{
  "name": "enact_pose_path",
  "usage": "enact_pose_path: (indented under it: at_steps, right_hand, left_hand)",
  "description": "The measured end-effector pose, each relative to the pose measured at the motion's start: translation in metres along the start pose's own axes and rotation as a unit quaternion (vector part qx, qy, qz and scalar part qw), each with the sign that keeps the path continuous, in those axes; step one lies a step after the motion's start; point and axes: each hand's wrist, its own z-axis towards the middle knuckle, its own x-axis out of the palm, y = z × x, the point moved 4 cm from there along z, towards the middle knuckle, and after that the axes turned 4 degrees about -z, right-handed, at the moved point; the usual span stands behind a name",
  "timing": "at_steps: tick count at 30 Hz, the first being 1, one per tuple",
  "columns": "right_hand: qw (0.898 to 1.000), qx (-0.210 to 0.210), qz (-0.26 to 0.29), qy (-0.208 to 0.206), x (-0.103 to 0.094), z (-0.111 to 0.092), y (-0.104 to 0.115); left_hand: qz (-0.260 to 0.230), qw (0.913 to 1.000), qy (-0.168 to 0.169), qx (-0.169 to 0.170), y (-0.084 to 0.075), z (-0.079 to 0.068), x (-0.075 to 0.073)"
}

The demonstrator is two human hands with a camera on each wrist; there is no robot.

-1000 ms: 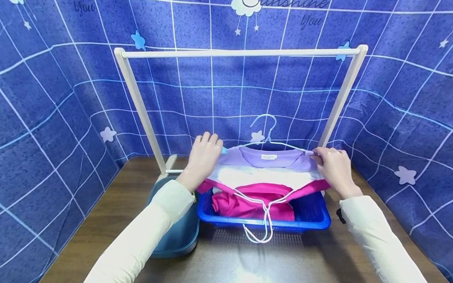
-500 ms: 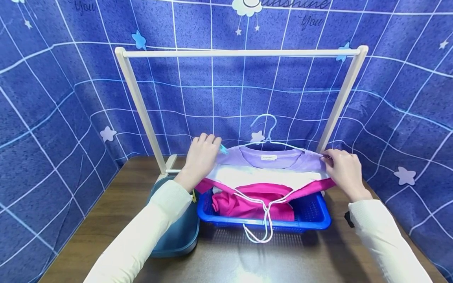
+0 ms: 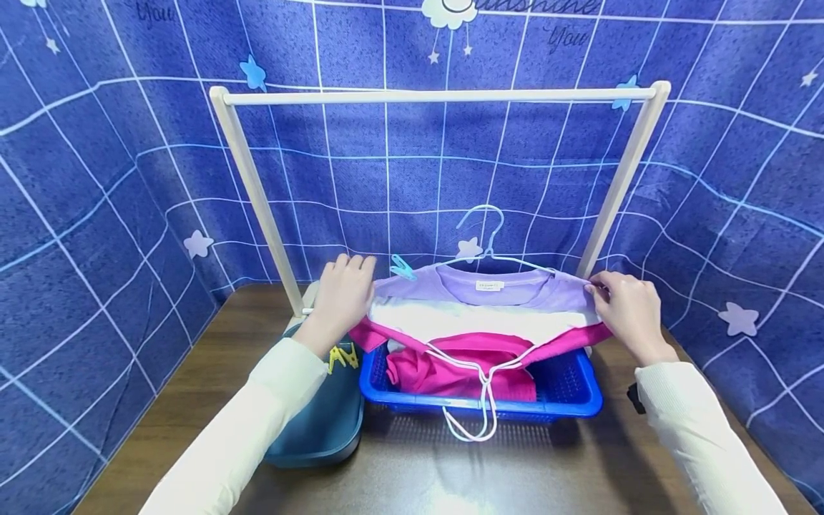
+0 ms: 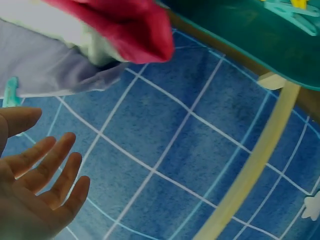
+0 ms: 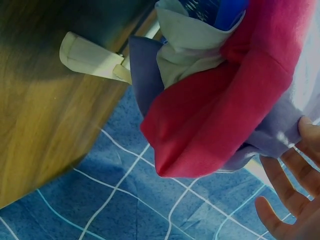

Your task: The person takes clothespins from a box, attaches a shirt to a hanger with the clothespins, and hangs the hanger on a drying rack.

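A purple, white and pink shirt [image 3: 515,315] is spread across a light blue hanger [image 3: 496,230] whose hook rises from the neck opening. On its left shoulder sits a light blue clothespin [image 3: 403,269]. Just left of that shoulder is my left hand [image 3: 345,292]; the left wrist view shows its fingers [image 4: 62,160] apart and loosely bent, nothing between them. My right hand [image 3: 626,307] pinches the shirt's right shoulder between thumb and fingers. Beneath the shirt, a blue basket [image 3: 566,410] holds pink cloth [image 3: 463,375]. White hanger hooks [image 3: 486,408] hang over the basket's front rim.
A pale rack with a top bar [image 3: 444,96] stands behind the basket. Left of the basket is a teal bin [image 3: 315,429] with yellow clothespins [image 3: 343,356] inside. A blue grid-patterned cloth [image 3: 129,214] surrounds the wooden table [image 3: 206,343].
My left hand has let go of the clothespin and drawn left, leaving it clipped at the shoulder. My right hand has shifted outward along the right shoulder.
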Motion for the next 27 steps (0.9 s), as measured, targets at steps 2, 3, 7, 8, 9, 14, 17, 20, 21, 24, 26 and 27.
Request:
enact_pose_path:
  at_steps: [2,3,7,8,9,14,17,20,21,24,26,27]
  right_hand:
    - [1.0,0.001,-0.001,0.0,0.0,0.0,0.0]
    - [1.0,0.001,-0.002,0.0,0.0,0.0,0.0]
    - [1.0,0.005,-0.003,0.004,0.0,0.0,0.0]
    - [1.0,0.006,-0.003,0.005,0.0,0.0,0.0]
    - [1.0,0.007,-0.003,0.006,0.0,0.0,0.0]
    - [1.0,0.009,-0.003,0.008,0.001,-0.001,0.0]
    - [1.0,0.01,-0.001,0.007,0.001,-0.001,0.0]
    - [1.0,0.01,-0.001,0.008,0.001,-0.001,0.0]
    - [1.0,0.01,-0.001,0.009,0.001,-0.001,0.0]
    - [1.0,0.009,-0.002,0.01,0.002,-0.001,0.0]
    - [1.0,0.008,-0.003,0.01,0.003,-0.001,-0.001]
    - [1.0,0.008,-0.004,0.011,0.003,-0.001,-0.001]
  left_hand:
    - [-0.002,1.0,0.001,-0.006,0.005,-0.005,0.002]
    - [-0.004,1.0,-0.001,-0.009,0.008,-0.008,0.003]
    - [-0.013,0.9996,-0.008,-0.023,0.019,-0.018,0.007]
    - [-0.017,0.9995,-0.008,-0.026,0.022,-0.02,0.008]
    - [-0.02,0.9993,-0.007,-0.031,0.025,-0.023,0.009]
    - [-0.022,0.9978,0.012,-0.061,0.038,-0.034,0.018]
    - [-0.018,0.9963,0.025,-0.08,0.045,-0.042,0.025]
    - [-0.016,0.9946,0.04,-0.094,0.049,-0.05,0.034]
    - [-0.018,0.9939,0.047,-0.098,0.05,-0.053,0.037]
    - [-0.02,0.9918,0.07,-0.105,0.051,-0.061,0.046]
    - [-0.018,0.9902,0.087,-0.108,0.051,-0.065,0.052]
    - [-0.015,0.9892,0.096,-0.11,0.05,-0.067,0.054]
